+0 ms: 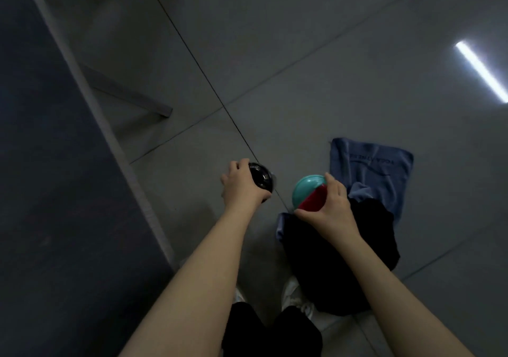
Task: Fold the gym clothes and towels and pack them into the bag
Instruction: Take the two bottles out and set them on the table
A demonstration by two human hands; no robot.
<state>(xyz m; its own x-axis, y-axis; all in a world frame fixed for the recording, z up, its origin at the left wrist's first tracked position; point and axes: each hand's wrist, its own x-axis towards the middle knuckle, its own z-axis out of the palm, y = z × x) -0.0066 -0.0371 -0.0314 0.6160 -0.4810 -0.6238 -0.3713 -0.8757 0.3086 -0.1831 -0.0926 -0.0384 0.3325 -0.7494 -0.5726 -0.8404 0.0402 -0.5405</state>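
Floor [330, 54] of grey tiles fills most of the head view, seen from above. The left grip [242, 186] is curled round a black thing [261, 182], round, with a shiny ringed top; what it is I cannot tell. Just right of it and apart from it, the right grip [330, 208] is clamped on a teal thing [306, 189], also round, with a red part [312, 204] against it. Its thumb is at the near end and its fingertips at the far end.

Beyond and right of the right grip a blue towel [379, 169] lies flat on the floor with dark lettering across it. Under the right wrist a black garment [343, 246] lies bunched on the floor, overlapping the towel's near edge. A strip of blue cloth shows at the garment's left side.

Far left of the left grip runs a dark tabletop [41, 164] with a pale edge, and a grey leg [129, 92] slants below it. Beneath both forearms show white shoes [297, 296] and black trousers [275, 334].
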